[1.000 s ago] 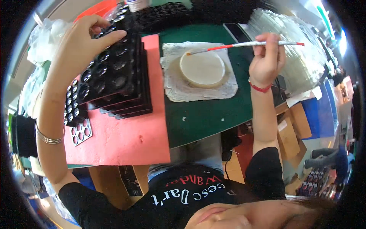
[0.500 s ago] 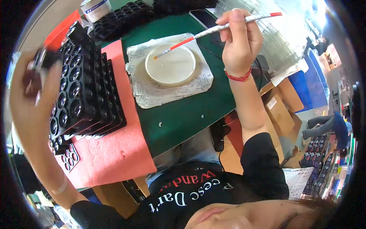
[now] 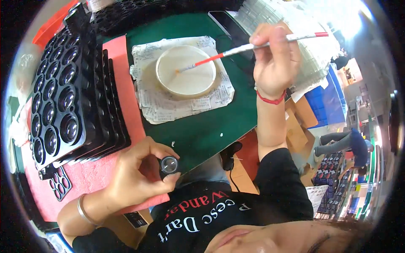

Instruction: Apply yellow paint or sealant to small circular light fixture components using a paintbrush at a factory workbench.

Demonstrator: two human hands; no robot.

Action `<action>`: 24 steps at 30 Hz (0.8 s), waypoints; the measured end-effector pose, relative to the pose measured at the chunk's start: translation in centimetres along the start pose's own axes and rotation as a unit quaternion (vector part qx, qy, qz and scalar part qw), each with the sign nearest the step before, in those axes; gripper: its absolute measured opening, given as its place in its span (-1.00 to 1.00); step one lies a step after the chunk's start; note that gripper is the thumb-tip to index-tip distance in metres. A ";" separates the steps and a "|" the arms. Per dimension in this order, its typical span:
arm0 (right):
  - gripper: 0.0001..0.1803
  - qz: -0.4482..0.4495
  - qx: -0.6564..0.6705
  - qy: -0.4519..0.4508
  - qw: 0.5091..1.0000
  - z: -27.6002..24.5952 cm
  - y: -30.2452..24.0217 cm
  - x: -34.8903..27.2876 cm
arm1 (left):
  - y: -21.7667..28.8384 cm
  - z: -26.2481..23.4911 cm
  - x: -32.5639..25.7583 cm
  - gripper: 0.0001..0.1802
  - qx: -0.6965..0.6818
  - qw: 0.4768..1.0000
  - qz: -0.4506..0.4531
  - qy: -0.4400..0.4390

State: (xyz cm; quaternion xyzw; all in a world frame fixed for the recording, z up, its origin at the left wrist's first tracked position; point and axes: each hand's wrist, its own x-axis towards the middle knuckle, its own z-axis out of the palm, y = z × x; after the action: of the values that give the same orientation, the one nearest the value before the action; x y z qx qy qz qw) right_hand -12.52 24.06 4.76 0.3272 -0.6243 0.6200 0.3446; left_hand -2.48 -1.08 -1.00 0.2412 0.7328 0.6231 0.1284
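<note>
Though visible at both ends, brush (image 3: 239, 49) (middle behind right hand (image 3: 276, 63))

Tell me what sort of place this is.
Probably a small-parts workshop: black trays of round, lens-like pieces, a similar piece in the left hand, and a brush in the right hand over a pale dish.

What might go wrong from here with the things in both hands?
The left hand pinches a small black round part near the front edge of the green table; it might slip and fall off. The right hand holds a thin brush with its tip over the white dish; a jerk might bump the rim.
</note>
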 end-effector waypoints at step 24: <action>-0.70 0.018 0.324 -0.038 0.945 -0.2 -2.2 0.4 | 1.2 0.0 -0.3 -0.62 -0.247 0.956 -0.143 0.062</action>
State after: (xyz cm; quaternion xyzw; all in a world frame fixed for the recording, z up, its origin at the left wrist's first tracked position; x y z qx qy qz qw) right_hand -10.95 24.27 6.31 0.4330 -0.4084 0.7819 0.1853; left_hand -2.00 -1.07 0.10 0.0553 0.5893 0.7737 0.2258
